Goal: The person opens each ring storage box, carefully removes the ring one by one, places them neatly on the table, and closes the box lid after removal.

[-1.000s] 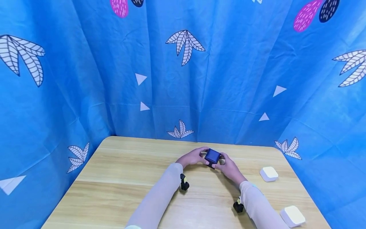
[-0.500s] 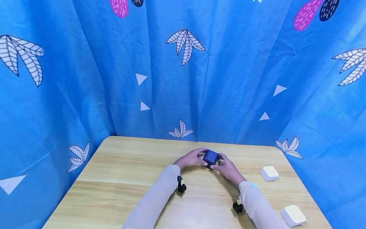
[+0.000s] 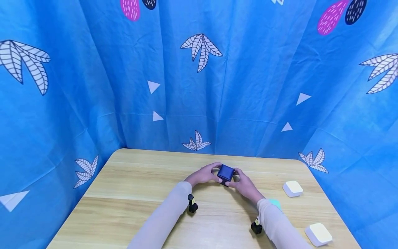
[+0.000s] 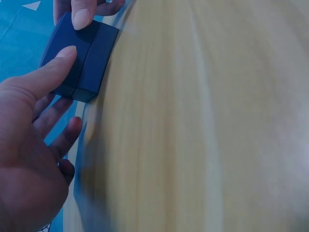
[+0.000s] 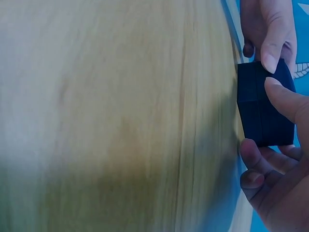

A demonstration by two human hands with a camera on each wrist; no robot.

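Observation:
A small dark blue jewelry box point(image 3: 226, 172) with a seam around its side is near the far middle of the table. From its left side, my left hand point(image 3: 205, 174) grips it, with the thumb on the near face. My right hand point(image 3: 245, 185) pinches the opposite side, its thumb also on the near face. Seen in the left wrist view, the box point(image 4: 79, 58) has its lid closed along the seam, and both thumbs press near that line. Close by in the right wrist view, the box point(image 5: 263, 106) appears almost black. Some fingers behind it are hidden.
Two white rounded blocks, a farther block point(image 3: 292, 188) and a nearer block point(image 3: 318, 234), lie on the right side of the wooden table point(image 3: 130, 180). A teal thing point(image 3: 275, 203) is partly hidden by the right sleeve. A blue patterned curtain point(image 3: 186, 93) surrounds the table.
Both hands have shifted slightly left and a little nearer with the jewelry box between them. More of the teal thing shows beside the right sleeve. The white blocks stay put.

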